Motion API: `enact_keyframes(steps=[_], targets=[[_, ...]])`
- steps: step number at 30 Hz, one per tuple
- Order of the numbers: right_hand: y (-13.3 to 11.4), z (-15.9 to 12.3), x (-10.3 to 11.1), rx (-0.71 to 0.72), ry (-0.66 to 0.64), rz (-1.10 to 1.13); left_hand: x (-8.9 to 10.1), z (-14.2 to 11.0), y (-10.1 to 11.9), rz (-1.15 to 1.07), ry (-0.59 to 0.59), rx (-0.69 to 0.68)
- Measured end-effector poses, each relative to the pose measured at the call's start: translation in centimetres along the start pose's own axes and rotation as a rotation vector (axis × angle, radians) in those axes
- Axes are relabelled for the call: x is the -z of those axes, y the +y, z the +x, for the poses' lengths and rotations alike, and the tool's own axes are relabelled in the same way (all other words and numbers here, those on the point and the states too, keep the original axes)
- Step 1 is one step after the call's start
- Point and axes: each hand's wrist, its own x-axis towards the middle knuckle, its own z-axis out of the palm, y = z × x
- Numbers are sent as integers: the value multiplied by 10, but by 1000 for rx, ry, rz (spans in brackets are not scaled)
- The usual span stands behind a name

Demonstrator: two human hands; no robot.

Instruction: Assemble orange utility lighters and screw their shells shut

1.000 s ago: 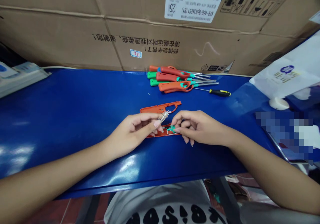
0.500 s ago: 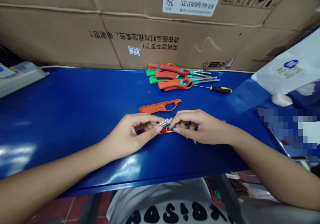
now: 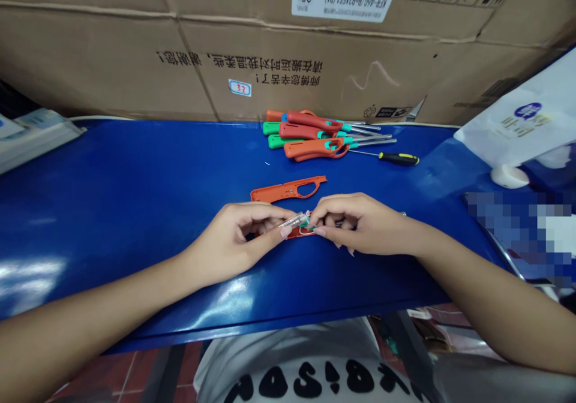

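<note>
My left hand point(image 3: 245, 235) pinches a small clear fuel tank point(image 3: 294, 220) between thumb and fingers. Beneath it lies an orange-red lighter half-shell point(image 3: 294, 232), with green parts and a thin white wire showing; my hands cover much of it. My right hand point(image 3: 353, 223) is closed at the tank's right end, its fingertips by the green parts. What those fingers pinch is hidden. Just beyond my hands an orange lighter half-shell point(image 3: 290, 191) rests with its hollow inside facing up.
Several long-nosed lighters point(image 3: 315, 147) lie piled at the back, beside a black-and-yellow screwdriver point(image 3: 398, 159). A big cardboard box point(image 3: 112, 61) stands behind the blue table point(image 3: 135, 211). At right are a white bag point(image 3: 517, 115) and a small white object point(image 3: 509, 177).
The right hand's fingers have shifted very slightly at the tank's end. The left hand keeps its hold on the tank, and the view has tilted a little.
</note>
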Motion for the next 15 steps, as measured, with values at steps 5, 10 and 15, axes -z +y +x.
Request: enact_keyframes(steps=[5, 10, 15], targets=[[2, 0, -1, -149, -22, 193, -1, 0, 0, -27, 2, 15], [3, 3, -3, -115, 20, 312, 1, 0, -1, -17, -19, 9], [5, 5, -4, -124, 47, 287, 4, -1, 0, 41, -29, 17]])
